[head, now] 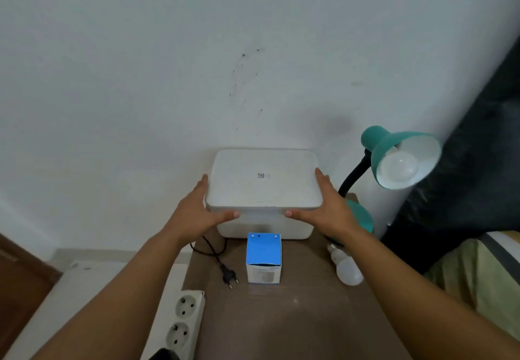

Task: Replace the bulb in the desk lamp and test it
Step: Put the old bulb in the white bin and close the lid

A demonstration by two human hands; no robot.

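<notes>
scuffed white wall (168, 78) — brown table (295, 317) — dim light

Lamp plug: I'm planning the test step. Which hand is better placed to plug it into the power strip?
Probably left. The plug and power strip both lie nearer the left hand; the right hand is across the white box, by the lamp.

Probably a home bedroom: a small wooden table (295, 320) with lamp (394, 148) beside rumpled bedding (467, 275).

Single head-worn wide-angle view, forward and down, close over a brown table (295, 317) against a white wall (140, 64).
</notes>
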